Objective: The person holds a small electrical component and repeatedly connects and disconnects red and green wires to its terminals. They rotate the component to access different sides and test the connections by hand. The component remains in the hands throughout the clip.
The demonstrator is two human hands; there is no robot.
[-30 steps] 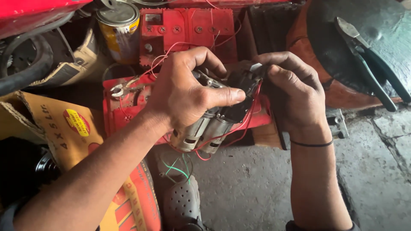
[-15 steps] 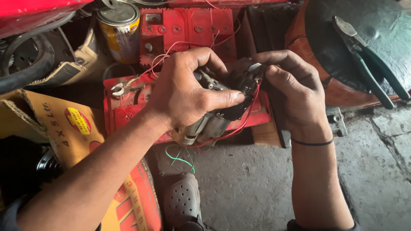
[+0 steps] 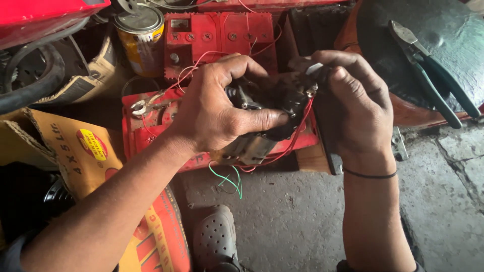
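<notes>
My left hand (image 3: 219,108) grips a dark, greasy cylindrical motor (image 3: 262,118) from the left, thumb laid across its body. My right hand (image 3: 355,103) holds the motor's black end at the right, fingers curled over the top by a small metal terminal. Thin red wires (image 3: 297,138) run from that end down below the motor. A green wire (image 3: 229,179) lies on the floor beneath. Both hands hold the motor above a red battery (image 3: 151,131).
A second red battery (image 3: 217,35) and a yellow tin can (image 3: 141,35) stand behind. Green-handled pliers (image 3: 428,80) lie on a dark round seat at right. A cardboard box (image 3: 75,146), a rubber hose (image 3: 30,85) and a grey perforated shoe (image 3: 214,239) are at left and below.
The motor has been turned and lifted slightly: its metal lower end is now more hidden under my left hand, and my right fingers have closed further over the black end.
</notes>
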